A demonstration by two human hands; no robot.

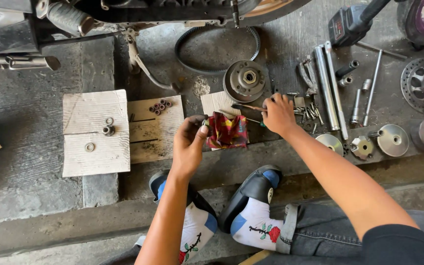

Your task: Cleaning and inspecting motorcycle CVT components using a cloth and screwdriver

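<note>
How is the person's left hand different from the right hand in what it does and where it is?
The left hand is raised, pinching a small metal part beside the red patterned cloth; the right hand reaches farther out, to the screwdrivers on the ground. The left hand's fingers curl toward the camera; the right hand shows its back. Both are bare.

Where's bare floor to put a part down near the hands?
Free: the grey concrete left of the pale cardboard, and the strip between the red cloth and the shoes. Crowded: right of the right hand, among loose bolts, long rods and round pulley discs. The left hand pinches a small part.
</note>
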